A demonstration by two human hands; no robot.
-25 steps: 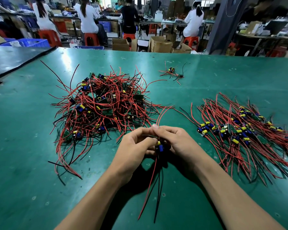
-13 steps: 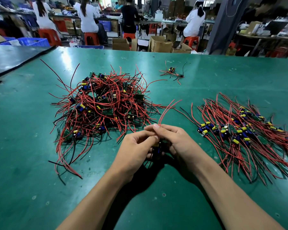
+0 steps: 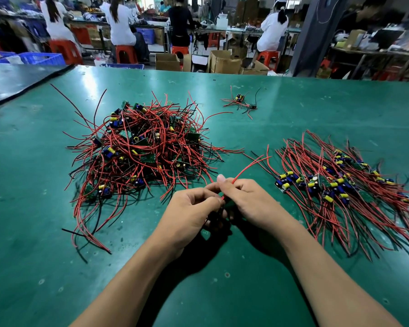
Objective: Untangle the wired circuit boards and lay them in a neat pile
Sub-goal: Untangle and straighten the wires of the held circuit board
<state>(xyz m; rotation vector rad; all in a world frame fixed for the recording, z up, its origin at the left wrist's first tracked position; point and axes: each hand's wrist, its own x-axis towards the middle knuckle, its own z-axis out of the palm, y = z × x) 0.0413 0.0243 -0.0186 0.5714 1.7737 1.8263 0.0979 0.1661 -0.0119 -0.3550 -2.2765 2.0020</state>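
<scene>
My left hand (image 3: 191, 208), right hand (image 3: 250, 201) both pinching one wired board (image 3: 229, 203), near centre. Tangled heap (image 3: 139, 147) left, neat pile (image 3: 340, 185) right. Board print too small to read.

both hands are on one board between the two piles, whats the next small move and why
Probably carry the held board right and lay it on the neat pile, wires aligned with the others. Both the left hand and right hand grip it, and its red wires look free of the tangled heap.

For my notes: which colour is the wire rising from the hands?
The wire is red; the head view shows it best.
</scene>
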